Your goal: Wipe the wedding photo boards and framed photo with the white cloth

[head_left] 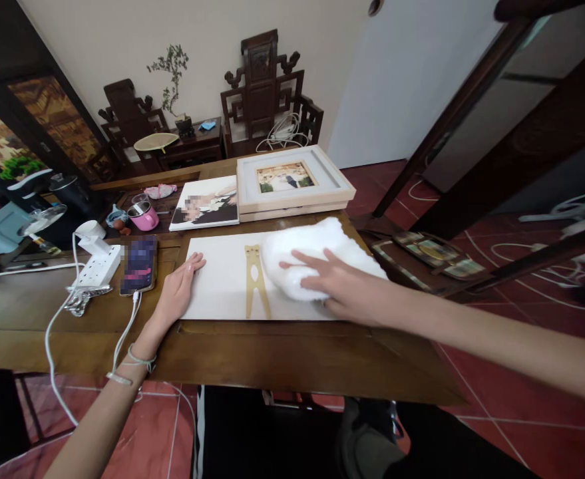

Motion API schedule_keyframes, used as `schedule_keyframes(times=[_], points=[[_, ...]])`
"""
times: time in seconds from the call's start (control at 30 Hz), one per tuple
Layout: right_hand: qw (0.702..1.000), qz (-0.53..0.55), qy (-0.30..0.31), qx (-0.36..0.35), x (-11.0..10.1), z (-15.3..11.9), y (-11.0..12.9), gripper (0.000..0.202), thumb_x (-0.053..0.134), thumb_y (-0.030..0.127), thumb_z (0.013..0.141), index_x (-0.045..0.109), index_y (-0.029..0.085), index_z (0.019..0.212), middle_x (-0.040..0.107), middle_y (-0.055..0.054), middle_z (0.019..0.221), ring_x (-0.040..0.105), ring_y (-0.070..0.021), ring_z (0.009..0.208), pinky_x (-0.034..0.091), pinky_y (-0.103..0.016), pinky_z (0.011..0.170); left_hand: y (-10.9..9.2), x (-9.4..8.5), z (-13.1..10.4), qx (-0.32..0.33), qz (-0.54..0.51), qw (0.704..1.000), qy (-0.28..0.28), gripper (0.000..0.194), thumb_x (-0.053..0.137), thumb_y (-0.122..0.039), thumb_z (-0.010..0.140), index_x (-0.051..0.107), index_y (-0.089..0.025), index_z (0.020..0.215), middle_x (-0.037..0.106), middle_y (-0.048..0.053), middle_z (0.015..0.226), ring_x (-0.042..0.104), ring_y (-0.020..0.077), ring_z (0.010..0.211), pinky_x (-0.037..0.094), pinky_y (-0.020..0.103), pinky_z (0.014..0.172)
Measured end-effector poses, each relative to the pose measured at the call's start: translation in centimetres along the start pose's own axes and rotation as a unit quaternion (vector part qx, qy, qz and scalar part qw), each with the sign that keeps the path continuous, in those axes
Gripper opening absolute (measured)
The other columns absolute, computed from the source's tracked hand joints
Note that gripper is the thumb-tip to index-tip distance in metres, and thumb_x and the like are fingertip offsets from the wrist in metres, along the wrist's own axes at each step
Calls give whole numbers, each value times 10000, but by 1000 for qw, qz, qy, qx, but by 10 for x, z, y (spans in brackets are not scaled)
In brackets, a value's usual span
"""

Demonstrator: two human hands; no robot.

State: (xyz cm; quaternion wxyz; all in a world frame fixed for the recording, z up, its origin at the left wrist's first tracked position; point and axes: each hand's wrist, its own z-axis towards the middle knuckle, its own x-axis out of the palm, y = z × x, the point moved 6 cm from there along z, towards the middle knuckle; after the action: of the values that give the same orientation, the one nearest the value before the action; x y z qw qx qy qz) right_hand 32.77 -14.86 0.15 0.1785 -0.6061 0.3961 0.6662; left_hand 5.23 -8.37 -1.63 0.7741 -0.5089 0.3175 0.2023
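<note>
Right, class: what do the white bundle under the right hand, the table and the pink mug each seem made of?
White bundle: probably synthetic plush or fleece, matt, judging by its fuzzy edge. Table: likely varnished wood, brown with a soft sheen. Pink mug: looks glossy; ceramic, metal or plastic, unclear.

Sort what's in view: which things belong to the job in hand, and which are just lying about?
Apparently in use:
white board, left hand at its left end
fluffy white bundle, under the right hand

Apparently just lying about:
phone
power strip
pink mug
framed picture
photo panel
</note>
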Motion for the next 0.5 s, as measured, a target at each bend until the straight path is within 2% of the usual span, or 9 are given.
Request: schedule_keyframes(times=[0.13, 0.27, 0.37, 0.5], points=[[1000, -6, 4, 12, -11, 31, -51, 421, 413, 4, 647, 566, 147, 1013, 378, -187, 1473, 99, -291, 1434, 176, -631, 1102, 1, 0, 0, 0, -2, 1000, -3, 511, 255, -423, 987, 649, -152, 1168, 581, 77, 1339, 450, 177, 1326, 286, 386, 1154], [1000, -1, -10, -2, -19, 49, -76, 345, 409, 15, 640, 549, 204, 892, 586, -139, 1270, 176, -272, 1428, 262, -574, 1087, 1, 0, 0, -5, -1, 1000, -3, 499, 257, -416, 985, 654, -168, 1158, 584, 66, 1336, 450, 177, 1326, 292, 397, 1152], [1000, -5, -13, 11, -19, 48, -73, 361, 409, 8, 641, 558, 204, 905, 583, -139, 1273, 173, -277, 1428, 268, -583, 1082, -1, 0, 0, -4, -1, 1000, -3, 504, 258, -419, 983, 652, -159, 1160, 584, 71, 1336, 451, 178, 1325, 293, 396, 1151], [998, -18, -24, 55, -9, 28, -42, 423, 424, -7, 643, 595, 144, 999, 396, -180, 1463, 148, -332, 1423, 209, -657, 1080, -2, 0, 0, -4, -2, 1000, -2, 516, 257, -425, 982, 652, -145, 1162, 581, 84, 1338, 453, 180, 1324, 289, 382, 1153]])
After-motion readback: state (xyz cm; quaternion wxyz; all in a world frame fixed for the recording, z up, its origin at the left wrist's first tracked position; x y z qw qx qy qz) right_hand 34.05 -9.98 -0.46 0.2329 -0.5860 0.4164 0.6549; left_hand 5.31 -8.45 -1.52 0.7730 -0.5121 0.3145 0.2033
